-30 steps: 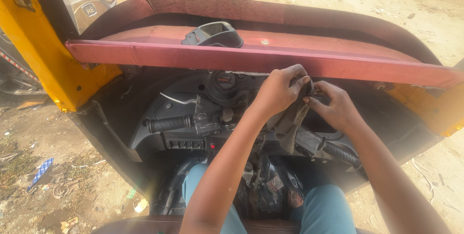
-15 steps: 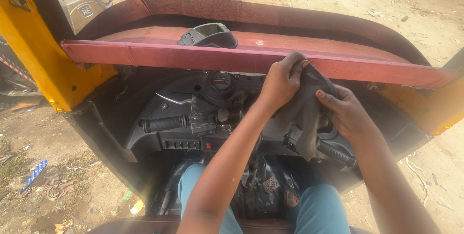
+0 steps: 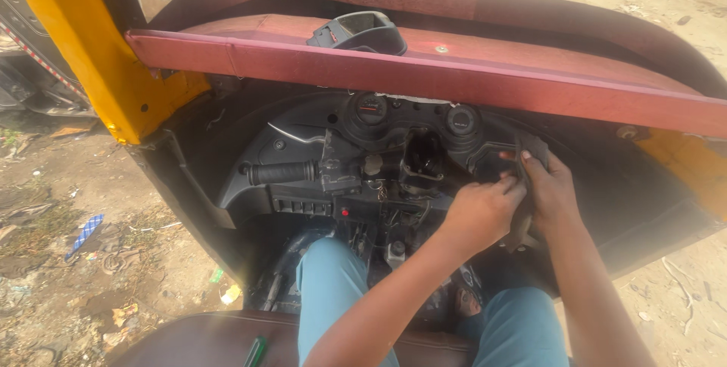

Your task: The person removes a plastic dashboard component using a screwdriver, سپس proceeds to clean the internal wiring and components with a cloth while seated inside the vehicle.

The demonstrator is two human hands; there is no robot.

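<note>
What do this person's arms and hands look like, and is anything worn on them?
Both arms are bare as far as the view shows: no sleeves reach the forearms. The left hand and right hand wear no gloves, and no watch, ring or bracelet shows on them. Short fingernails are visible on the right hand.

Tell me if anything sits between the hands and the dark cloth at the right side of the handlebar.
Nothing visible does. The left hand and right hand are both already on the dark cloth, pressing it against the right end of the handlebar below the red panel.
</note>
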